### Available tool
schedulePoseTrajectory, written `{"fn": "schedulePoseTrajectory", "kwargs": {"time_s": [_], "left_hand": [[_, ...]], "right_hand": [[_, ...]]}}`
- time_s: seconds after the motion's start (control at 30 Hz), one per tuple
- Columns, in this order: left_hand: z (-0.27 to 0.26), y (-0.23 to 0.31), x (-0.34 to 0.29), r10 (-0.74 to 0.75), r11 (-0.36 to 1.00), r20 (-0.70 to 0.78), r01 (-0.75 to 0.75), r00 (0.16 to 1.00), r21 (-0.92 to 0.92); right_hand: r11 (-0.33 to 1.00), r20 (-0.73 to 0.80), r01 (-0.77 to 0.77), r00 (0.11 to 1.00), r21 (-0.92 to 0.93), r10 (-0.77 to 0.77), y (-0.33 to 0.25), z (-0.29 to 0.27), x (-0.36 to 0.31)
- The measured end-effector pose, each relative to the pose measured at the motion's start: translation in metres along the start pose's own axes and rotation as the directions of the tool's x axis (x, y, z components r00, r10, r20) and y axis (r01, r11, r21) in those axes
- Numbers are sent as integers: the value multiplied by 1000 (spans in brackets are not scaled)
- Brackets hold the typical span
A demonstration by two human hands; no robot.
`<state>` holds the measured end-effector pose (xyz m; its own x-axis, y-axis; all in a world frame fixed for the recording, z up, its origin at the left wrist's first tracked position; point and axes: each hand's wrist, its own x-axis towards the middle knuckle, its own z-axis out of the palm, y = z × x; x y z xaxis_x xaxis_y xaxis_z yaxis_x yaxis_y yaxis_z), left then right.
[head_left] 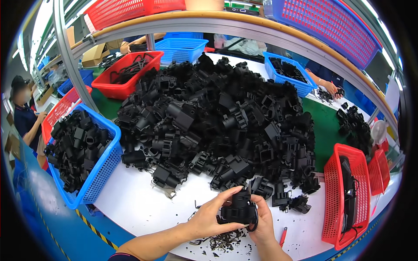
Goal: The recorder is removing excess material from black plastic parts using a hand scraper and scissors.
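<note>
Both my hands hold one black molded plastic part [237, 209] over the front of the white table [143, 206]. My left hand [207, 217] is closed round its left side, thumb and fingers gripping it from above and below. My right hand [264, 224] closes on its right side; a thin dark edge shows by these fingers, and I cannot make out whether it belongs to the part. Just beyond my hands rises a big heap of similar black parts [209, 108]. Small black plastic scraps [226, 240] lie beneath my hands. A red pen-like tool [284, 236] rests right of my right wrist.
A blue basket [102, 174] full of black parts stands at the left. On the right, a red basket [329, 209] holds long black pieces. Farther back are a red bin [130, 82] and blue bins. A shelf rail [217, 16] crosses overhead. Other people work beyond and at left.
</note>
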<state>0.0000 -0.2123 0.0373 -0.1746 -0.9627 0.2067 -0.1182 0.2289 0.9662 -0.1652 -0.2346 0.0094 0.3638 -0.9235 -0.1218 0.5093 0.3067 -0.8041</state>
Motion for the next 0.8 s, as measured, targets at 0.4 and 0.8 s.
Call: {"fn": "schedulePoseTrajectory", "kwargs": {"time_s": [0.4, 0.8], "left_hand": [[0, -2, 2, 52, 999, -156, -53, 986, -4], [-2, -9, 6, -87, 980, -64, 74, 994, -183]], "right_hand": [[976, -91, 190, 976, -109, -200, -4, 5, -1], [979, 134, 199, 972, -34, -193, -7, -1, -1]]}}
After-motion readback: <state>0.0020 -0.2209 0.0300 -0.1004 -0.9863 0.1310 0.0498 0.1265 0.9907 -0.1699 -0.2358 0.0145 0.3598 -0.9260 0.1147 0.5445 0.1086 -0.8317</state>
